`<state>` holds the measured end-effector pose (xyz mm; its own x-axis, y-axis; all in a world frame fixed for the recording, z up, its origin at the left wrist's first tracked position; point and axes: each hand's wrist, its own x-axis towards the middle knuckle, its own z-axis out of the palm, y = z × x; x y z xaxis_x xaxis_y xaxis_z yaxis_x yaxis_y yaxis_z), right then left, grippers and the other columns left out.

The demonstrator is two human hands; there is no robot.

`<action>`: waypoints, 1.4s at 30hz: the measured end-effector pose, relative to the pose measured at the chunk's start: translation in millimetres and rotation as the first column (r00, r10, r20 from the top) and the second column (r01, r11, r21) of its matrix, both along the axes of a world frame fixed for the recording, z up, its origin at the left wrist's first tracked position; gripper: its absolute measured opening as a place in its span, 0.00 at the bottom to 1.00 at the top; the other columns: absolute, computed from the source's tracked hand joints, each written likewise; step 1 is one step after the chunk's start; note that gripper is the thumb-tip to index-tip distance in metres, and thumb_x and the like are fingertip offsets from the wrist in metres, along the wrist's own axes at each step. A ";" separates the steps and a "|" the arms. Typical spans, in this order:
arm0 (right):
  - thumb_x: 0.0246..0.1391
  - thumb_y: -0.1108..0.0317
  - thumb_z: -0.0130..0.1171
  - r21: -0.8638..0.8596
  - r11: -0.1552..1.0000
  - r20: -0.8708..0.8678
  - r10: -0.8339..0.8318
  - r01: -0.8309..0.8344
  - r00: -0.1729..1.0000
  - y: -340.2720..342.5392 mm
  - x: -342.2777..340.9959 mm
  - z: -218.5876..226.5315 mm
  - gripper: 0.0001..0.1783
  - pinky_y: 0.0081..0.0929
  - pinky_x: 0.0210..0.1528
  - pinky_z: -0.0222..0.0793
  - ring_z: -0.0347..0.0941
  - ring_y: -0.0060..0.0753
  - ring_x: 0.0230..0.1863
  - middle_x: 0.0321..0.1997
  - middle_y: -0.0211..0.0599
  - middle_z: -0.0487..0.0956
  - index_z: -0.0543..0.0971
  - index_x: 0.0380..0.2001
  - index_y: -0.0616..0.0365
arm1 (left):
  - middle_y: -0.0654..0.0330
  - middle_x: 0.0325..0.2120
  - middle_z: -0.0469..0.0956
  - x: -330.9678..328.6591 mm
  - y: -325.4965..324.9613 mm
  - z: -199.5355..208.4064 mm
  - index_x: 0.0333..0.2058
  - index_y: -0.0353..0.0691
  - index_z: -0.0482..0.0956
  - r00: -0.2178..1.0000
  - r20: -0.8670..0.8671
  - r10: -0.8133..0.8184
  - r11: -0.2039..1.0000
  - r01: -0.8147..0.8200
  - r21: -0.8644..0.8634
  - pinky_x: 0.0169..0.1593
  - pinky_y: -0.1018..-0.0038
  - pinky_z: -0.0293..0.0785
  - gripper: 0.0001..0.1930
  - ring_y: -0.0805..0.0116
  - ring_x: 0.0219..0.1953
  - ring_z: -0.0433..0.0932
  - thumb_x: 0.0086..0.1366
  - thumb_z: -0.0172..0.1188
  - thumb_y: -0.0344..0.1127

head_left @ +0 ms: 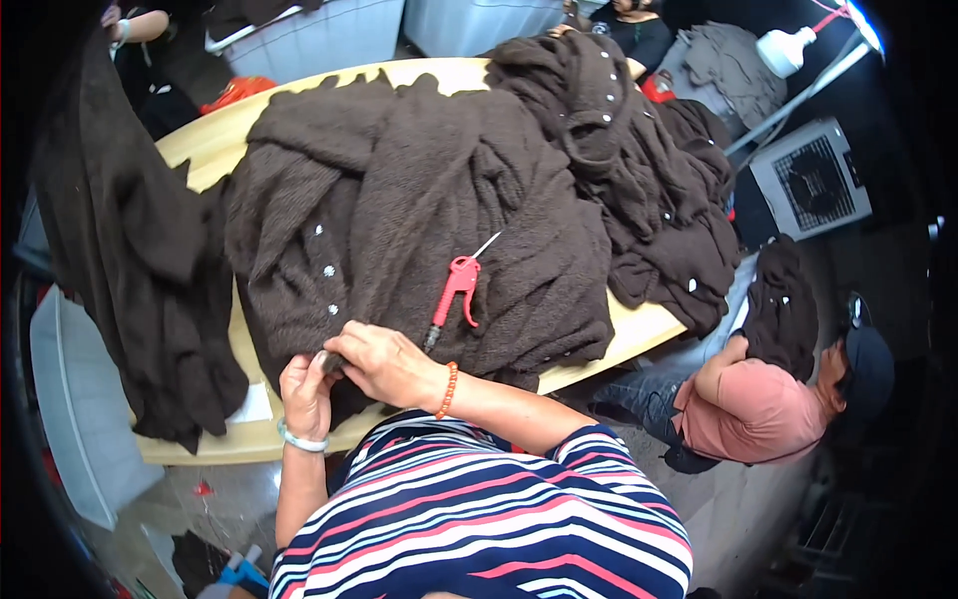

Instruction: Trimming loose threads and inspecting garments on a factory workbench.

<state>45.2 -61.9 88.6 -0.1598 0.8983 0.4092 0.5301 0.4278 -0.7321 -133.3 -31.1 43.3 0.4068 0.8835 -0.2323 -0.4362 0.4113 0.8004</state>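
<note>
A dark brown fuzzy garment (409,190) with shiny buttons (329,271) down its front lies bunched on the table before me. My left hand (307,397) pinches the garment's near edge between thumb and fingers. Right beside it, my right hand (387,365) is closed on the same bit of edge, and the fingertips of both hands almost meet. Whatever small detail lies between them is mostly hidden. A red air blow gun (459,288) with a thin metal nozzle rests on the cloth just beyond my right wrist.
More brown garments (609,130) are heaped at the table's far right. Brown cloth (120,230) hangs at the left, held up by another person's hand (140,25). The pale wooden table (639,334) curves around. A person in a pink shirt (748,409) works at the right.
</note>
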 end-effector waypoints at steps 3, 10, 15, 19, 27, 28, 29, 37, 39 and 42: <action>0.44 0.77 0.62 -0.038 0.999 -0.004 -0.002 0.001 1.000 -2.0 0.7 -3.4 0.18 0.38 0.39 0.73 0.75 0.48 0.38 0.35 0.44 0.73 0.75 0.42 0.65 | 0.59 0.34 0.80 -2.0 1.7 -3.1 0.34 0.37 0.76 0.999 -0.010 -0.039 0.999 0.039 -0.003 0.40 0.74 0.75 0.03 0.72 0.33 0.78 0.67 0.57 0.29; 0.46 0.74 0.60 -0.034 0.999 -0.016 0.010 -0.011 1.000 -4.2 3.7 -5.3 0.13 0.40 0.41 0.72 0.75 0.50 0.38 0.35 0.46 0.72 0.75 0.38 0.64 | 0.59 0.35 0.81 -5.8 8.0 0.2 0.36 0.36 0.77 0.993 -0.063 -0.098 0.995 0.098 0.007 0.40 0.75 0.76 0.03 0.72 0.34 0.79 0.67 0.57 0.28; 0.46 0.75 0.62 -0.042 0.999 0.077 -0.031 0.034 0.997 -6.7 3.5 -5.2 0.19 0.40 0.40 0.73 0.75 0.50 0.38 0.35 0.45 0.73 0.74 0.44 0.65 | 0.59 0.34 0.80 -0.2 9.6 6.4 0.35 0.35 0.77 0.991 -0.090 -0.094 0.995 0.098 0.036 0.40 0.75 0.76 0.03 0.73 0.33 0.78 0.66 0.57 0.28; 0.44 0.74 0.60 -0.207 0.978 -0.067 0.017 -0.030 0.998 -2.8 7.7 0.4 0.13 0.42 0.42 0.73 0.76 0.52 0.40 0.36 0.49 0.75 0.76 0.36 0.65 | 0.61 0.33 0.80 -10.3 5.2 -1.1 0.34 0.35 0.77 0.985 -0.154 -0.076 0.995 0.086 0.058 0.40 0.76 0.75 0.04 0.74 0.32 0.78 0.66 0.58 0.29; 0.45 0.72 0.63 -0.202 0.979 -0.055 -0.054 0.042 0.997 2.2 15.2 -10.8 0.16 0.38 0.38 0.74 0.77 0.50 0.36 0.34 0.47 0.76 0.78 0.40 0.64 | 0.52 0.42 0.72 8.2 -21.1 52.4 0.46 0.33 0.74 0.592 -0.623 0.512 0.614 0.255 0.747 0.39 0.75 0.73 0.21 0.62 0.40 0.75 0.52 0.67 0.24; 0.45 0.72 0.63 -0.198 0.980 -0.081 -0.050 0.033 0.995 2.5 14.1 -8.4 0.16 0.36 0.37 0.74 0.78 0.48 0.34 0.34 0.47 0.77 0.78 0.40 0.64 | 0.51 0.41 0.73 9.0 -22.6 55.7 0.46 0.35 0.75 0.603 -0.597 0.529 0.569 0.271 0.777 0.39 0.73 0.74 0.21 0.59 0.38 0.75 0.52 0.67 0.23; 0.45 0.73 0.63 -0.202 0.979 -0.108 -0.028 0.006 0.994 3.3 13.0 -5.3 0.16 0.35 0.35 0.74 0.77 0.45 0.32 0.33 0.45 0.76 0.78 0.40 0.64 | 0.52 0.41 0.73 11.1 -21.9 57.9 0.47 0.33 0.75 0.647 -0.574 0.502 0.544 0.280 0.791 0.39 0.74 0.73 0.21 0.64 0.36 0.74 0.53 0.65 0.21; 0.46 0.74 0.63 -0.259 0.964 -0.107 0.027 -0.054 0.994 2.3 10.8 -3.8 0.15 0.31 0.31 0.71 0.76 0.40 0.29 0.30 0.43 0.76 0.79 0.40 0.63 | 0.54 0.36 0.78 6.0 -9.2 28.2 0.41 0.31 0.79 0.763 -0.570 0.305 0.710 0.217 0.670 0.36 0.77 0.77 0.11 0.69 0.34 0.80 0.57 0.62 0.19; 0.47 0.74 0.61 -0.298 0.953 -0.107 0.030 -0.060 0.994 2.9 11.0 0.7 0.14 0.36 0.35 0.74 0.77 0.49 0.32 0.31 0.47 0.76 0.78 0.39 0.64 | 0.57 0.37 0.78 5.0 -13.6 18.9 0.42 0.29 0.78 0.894 -0.419 0.157 0.874 0.072 0.480 0.38 0.79 0.77 0.11 0.73 0.36 0.79 0.59 0.60 0.18; 0.46 0.75 0.62 -0.325 0.942 -0.127 0.040 -0.079 0.991 5.0 9.8 0.9 0.12 0.36 0.35 0.74 0.77 0.48 0.31 0.31 0.47 0.76 0.79 0.38 0.64 | 0.60 0.34 0.77 6.1 -13.5 9.5 0.39 0.30 0.78 0.901 -0.407 0.153 0.908 0.035 0.418 0.37 0.82 0.74 0.07 0.78 0.35 0.76 0.62 0.56 0.18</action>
